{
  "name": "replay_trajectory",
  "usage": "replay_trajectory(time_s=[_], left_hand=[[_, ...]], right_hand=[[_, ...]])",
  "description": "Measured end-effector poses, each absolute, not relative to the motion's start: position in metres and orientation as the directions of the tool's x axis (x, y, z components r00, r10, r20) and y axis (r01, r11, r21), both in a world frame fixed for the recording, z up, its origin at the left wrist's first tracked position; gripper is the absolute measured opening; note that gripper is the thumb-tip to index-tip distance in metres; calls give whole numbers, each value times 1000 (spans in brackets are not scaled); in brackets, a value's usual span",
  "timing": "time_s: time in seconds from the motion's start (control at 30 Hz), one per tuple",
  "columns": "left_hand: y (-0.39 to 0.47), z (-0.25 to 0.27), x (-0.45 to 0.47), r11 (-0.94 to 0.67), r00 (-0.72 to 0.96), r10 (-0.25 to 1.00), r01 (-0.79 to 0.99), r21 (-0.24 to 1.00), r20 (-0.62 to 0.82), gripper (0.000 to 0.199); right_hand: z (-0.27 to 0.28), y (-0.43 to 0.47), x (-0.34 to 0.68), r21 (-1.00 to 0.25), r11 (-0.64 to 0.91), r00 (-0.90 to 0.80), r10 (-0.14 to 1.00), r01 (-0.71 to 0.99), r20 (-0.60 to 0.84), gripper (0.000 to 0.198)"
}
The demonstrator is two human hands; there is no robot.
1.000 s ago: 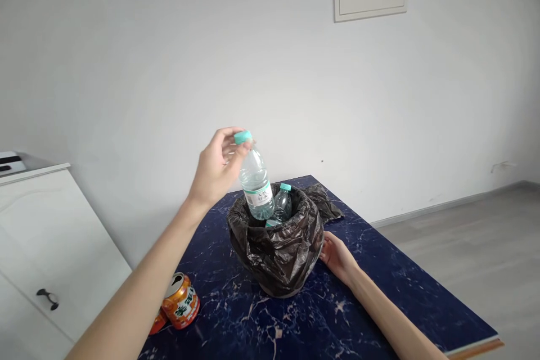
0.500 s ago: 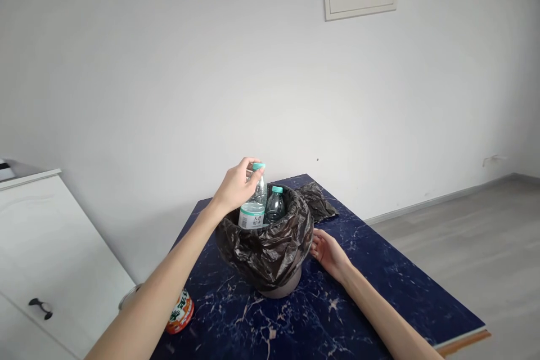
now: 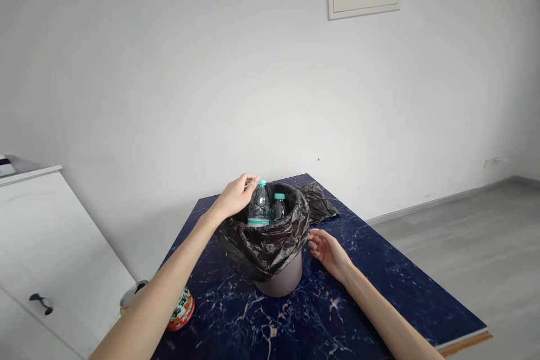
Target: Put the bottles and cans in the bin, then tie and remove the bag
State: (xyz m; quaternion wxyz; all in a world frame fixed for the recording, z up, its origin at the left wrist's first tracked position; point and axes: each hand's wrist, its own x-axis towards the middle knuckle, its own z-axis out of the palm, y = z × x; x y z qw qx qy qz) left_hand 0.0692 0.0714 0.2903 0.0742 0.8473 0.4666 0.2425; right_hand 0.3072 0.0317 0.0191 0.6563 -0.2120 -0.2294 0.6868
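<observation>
A grey bin [image 3: 280, 281] lined with a black garbage bag [image 3: 274, 250] stands on the dark blue marbled table [image 3: 337, 315]. Inside it, side by side, are a larger clear plastic bottle [image 3: 259, 208] with a teal cap and a smaller one [image 3: 279, 209]. My left hand [image 3: 237, 196] is over the bin's left rim, its fingers loosely apart just left of the larger bottle's cap. At the right side, my right hand [image 3: 328, 252] has curled fingers and thumb at the edge of the bag, seemingly pinching it. The bottles' lower parts are hidden.
Another black plastic bag [image 3: 319, 202] lies crumpled behind the bin. A red and white labelled can [image 3: 182, 312] and an opened metal can [image 3: 134, 292] are partly behind my left forearm. A white cabinet [image 3: 54, 236] stands at left.
The larger bottle has sunk deeper into the bin, and my left hand has come off its cap to the left. The bag's front has shifted up, showing more of the bin's side.
</observation>
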Motion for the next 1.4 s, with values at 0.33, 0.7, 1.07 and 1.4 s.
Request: replay_trajectory(time_s=[0.33, 0.7, 1.07, 1.4], left_hand=[[87, 279, 30, -426, 365, 905, 788, 444, 221, 80], [78, 276, -24, -273, 219, 961, 659, 701, 168, 85], [57, 268, -31, -353, 208, 935, 636, 687, 288, 64], [45, 289, 11, -594, 387, 767, 731, 337, 512, 31]], right_hand=[[19, 31, 307, -587, -37, -33, 999, -809, -19, 16], [17, 30, 306, -586, -39, -19, 999, -809, -41, 24], [17, 29, 305, -589, -40, -8, 998, -807, -57, 21], [18, 27, 305, -600, -37, -9, 999, -799, -51, 27]])
